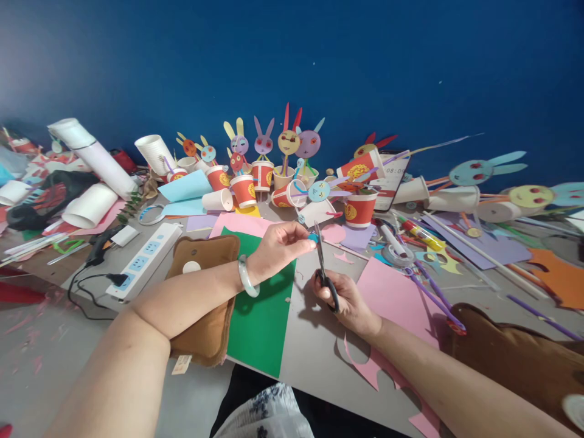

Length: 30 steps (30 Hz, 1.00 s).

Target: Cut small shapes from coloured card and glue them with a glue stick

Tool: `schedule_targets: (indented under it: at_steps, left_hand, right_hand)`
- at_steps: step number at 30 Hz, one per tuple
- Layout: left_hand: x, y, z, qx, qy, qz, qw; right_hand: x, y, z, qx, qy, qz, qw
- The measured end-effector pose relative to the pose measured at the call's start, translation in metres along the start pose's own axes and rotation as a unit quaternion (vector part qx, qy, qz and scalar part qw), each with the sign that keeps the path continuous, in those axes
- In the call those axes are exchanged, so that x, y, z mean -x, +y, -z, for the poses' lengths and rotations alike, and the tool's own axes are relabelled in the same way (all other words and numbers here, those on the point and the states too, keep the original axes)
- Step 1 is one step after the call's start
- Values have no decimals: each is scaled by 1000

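Gripping scissors (pixel 325 271), right hand (pixel 344 301) upright

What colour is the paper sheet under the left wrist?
Green, seen clearly in the head view, lying beside a pink sheet.

Blue paper scrap (pixel 312 238) – mostly pinched under the left hand (pixel 278 246) fingertips, shape not readable

Scissors (pixel 325 267) – handles buried in the right hand (pixel 343 301), only the blades show; whether they bite the scrap cannot be told

Green sheet (pixel 262 316) – left part covered by the forearm and the brown pad (pixel 207 292)

Pink sheet (pixel 396 298) – lower edge runs under the right forearm

Phone (pixel 392 176) screen digits too small to read

Far-right paper rabbits (pixel 531 196) blurred, cut by the frame edge
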<state>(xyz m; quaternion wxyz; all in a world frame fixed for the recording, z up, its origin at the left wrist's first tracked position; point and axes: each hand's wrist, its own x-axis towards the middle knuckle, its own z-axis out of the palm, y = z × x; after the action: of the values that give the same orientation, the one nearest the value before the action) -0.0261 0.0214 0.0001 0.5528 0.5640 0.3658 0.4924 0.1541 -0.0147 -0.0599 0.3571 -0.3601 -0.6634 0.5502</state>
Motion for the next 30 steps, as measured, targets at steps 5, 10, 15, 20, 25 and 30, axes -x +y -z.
schedule_targets:
  at_steps: [5,10,15,20,25,30]
  left_hand:
    - [0,0,0,3,3,-5,1000]
    - [0,-1,0,2,9,-7,1000]
    - [0,0,0,-2,16,-10,1000]
    - [-1,-1,0,-3,21,-11,1000]
    - [-2,-2,0,1,25,-9,1000]
    - [-1,-2,0,-1,27,-8,1000]
  right_hand:
    - [1,-1,0,8,5,4,1000]
    - [1,-1,0,11,-1,12,1000]
    - [0,-2,0,7,-3,12,1000]
    - [0,-2,0,14,-3,14,1000]
    - [-1,0,1,15,-7,21,1000]
    - [0,0,1,20,-7,17,1000]
